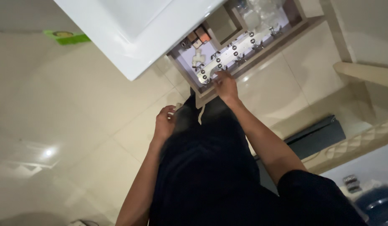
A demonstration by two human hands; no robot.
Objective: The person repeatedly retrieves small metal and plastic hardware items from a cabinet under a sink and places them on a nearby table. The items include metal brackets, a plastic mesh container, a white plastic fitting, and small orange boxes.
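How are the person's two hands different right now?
The right hand stretches forward into the open drawer and touches the row of shiny metal fittings; the left hand stays back, close to the dark clothing, above the tiled floor. The right arm is reached out long; the left is bent nearer the body. Both hands are bare.

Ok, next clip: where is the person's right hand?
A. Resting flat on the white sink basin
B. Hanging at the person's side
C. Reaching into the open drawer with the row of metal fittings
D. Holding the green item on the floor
C: the right hand touches the row of metal fittings in the open drawer.
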